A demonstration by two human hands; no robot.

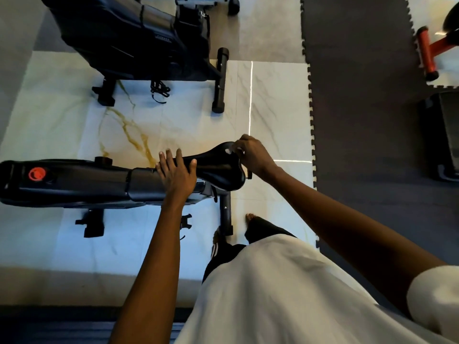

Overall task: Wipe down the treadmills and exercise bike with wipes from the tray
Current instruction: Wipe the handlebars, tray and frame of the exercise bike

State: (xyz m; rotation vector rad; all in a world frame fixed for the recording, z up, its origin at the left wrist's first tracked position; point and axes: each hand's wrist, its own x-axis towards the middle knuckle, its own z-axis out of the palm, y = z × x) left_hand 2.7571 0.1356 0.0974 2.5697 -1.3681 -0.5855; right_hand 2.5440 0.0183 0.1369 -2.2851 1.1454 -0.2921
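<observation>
Bright light washes the marble floor (173,125), with thin glare lines. Frame edges bend from wide-angle distortion; the corners are dim.

The exercise bike (82,184) is black with a red knob (37,174); its saddle (218,167) is glossy black. The wipe (229,150) is white. The floor tiles (273,95) are white marble veined gold and grey; the mat (360,120) is dark grey.

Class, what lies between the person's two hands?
In the head view, only the black top of the bike saddle lies between the left hand on its nose and the right hand, which pinches a white wipe.
</observation>
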